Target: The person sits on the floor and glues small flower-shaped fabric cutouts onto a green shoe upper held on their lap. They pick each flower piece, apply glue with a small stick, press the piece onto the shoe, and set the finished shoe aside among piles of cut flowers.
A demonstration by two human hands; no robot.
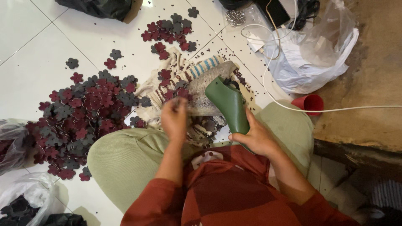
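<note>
My right hand (256, 138) grips the handle of a green tool (228, 104) shaped like a glue gun, its nose pointing up toward a patterned cloth (197, 71) on the floor. Over the same cloth, my left hand (174, 119) is blurred, its fingers pinched together at a small dark red flower-shaped piece (181, 93). More maroon and grey flower pieces lie on the cloth. I sit on the white tiled floor with my knees in pale green trousers on either side.
A large heap of maroon and grey flower cutouts (83, 117) spreads to the left, a smaller heap (169, 31) lies farther away. A white plastic bag (310, 58), a white cable (284, 104) and a red cup (310, 104) are at right. Plastic bags (16, 201) sit at lower left.
</note>
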